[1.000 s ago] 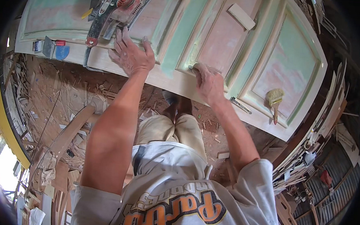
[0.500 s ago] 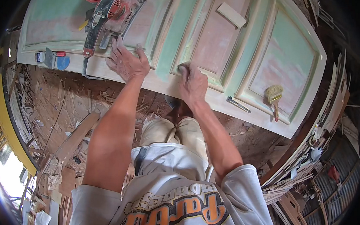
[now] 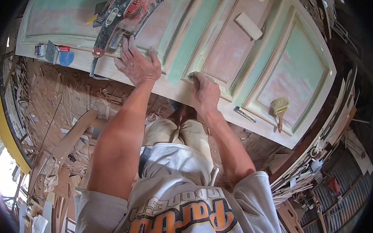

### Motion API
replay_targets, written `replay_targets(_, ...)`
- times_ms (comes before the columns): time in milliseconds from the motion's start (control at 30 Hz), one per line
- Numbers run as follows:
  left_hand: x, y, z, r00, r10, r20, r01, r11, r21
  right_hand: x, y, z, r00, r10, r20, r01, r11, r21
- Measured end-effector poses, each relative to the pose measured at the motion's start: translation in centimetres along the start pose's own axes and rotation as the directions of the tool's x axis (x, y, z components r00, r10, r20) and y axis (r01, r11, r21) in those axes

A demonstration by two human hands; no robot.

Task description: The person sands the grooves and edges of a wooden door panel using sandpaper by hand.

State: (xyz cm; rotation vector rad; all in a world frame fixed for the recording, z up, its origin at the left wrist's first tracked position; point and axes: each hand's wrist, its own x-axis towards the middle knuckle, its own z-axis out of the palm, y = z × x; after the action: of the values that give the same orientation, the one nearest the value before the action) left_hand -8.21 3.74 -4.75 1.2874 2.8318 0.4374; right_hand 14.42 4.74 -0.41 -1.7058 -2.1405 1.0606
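A wooden door panel (image 3: 175, 83) with green and pinkish patches lies in front of me. My left hand (image 3: 138, 66) rests on it with fingers spread, just below a dusty red and black power sander (image 3: 130, 14). My right hand (image 3: 206, 91) is closed at the lower corner of the middle frame moulding, its fingers pinched; whatever they hold is too hidden to name. A wooden block (image 3: 248, 26) lies on the middle panel. To the right are a brush (image 3: 279, 111) and a utility knife (image 3: 245, 114).
Scrapers (image 3: 51, 52), a blue spreader (image 3: 66, 58) and a small tin (image 3: 40, 50) lie at the door's left edge. The sander's cord hangs at the near edge. Wood scraps (image 3: 83, 153) litter the ground; timber strips are stacked at the right.
My right hand has moved left along the moulding since the first frame and stays closed. My left hand remains spread near the sander. The whole view has shifted slightly.
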Motion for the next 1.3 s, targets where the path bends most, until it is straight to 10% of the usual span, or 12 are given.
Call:
replay_targets(167,0.1,0.0,-0.2,1.000,0.001,0.011,-0.001,1.000,-0.002,0.8,-1.4,0.1,0.945,0.321,0.055,-0.325,0.918,0.225)
replay_targets(233,0.4,0.2,-0.3,1.000,-0.002,0.015,0.002,1.000,-0.007,2.2,1.0,2.0,0.854,0.505,0.128,-0.448,0.587,0.675)
replay_targets(333,0.0,0.2,-0.5,1.000,0.013,0.005,-0.013,1.000,-0.021,4.1,0.0,0.0,0.857,0.516,0.017,-0.339,0.538,0.772)
replay_targets(467,0.1,-0.2,-0.3,1.000,0.006,0.026,-0.006,1.000,0.000,4.0,-2.9,-1.2,0.941,0.315,-0.122,-0.277,0.926,0.257)
replay_targets(667,0.7,-0.1,-0.4,0.999,0.002,0.033,-0.001,1.000,-0.019,1.5,-1.6,0.5,0.986,0.129,-0.107,-0.118,0.988,0.103)
replay_targets(733,0.4,0.0,-0.6,1.000,0.008,0.029,-0.007,0.999,-0.037,1.4,-0.4,-1.5,0.983,-0.073,0.169,0.092,0.990,-0.104)
replay_targets(933,0.8,0.1,-0.8,0.999,-0.018,0.047,0.018,1.000,0.001,4.3,3.5,-4.8,0.799,-0.311,0.515,0.393,0.918,-0.055)
replay_targets(1300,1.0,0.0,-1.2,0.995,-0.031,0.093,0.034,0.999,-0.025,2.0,0.3,-3.4,0.960,-0.127,0.250,0.146,0.987,-0.062)
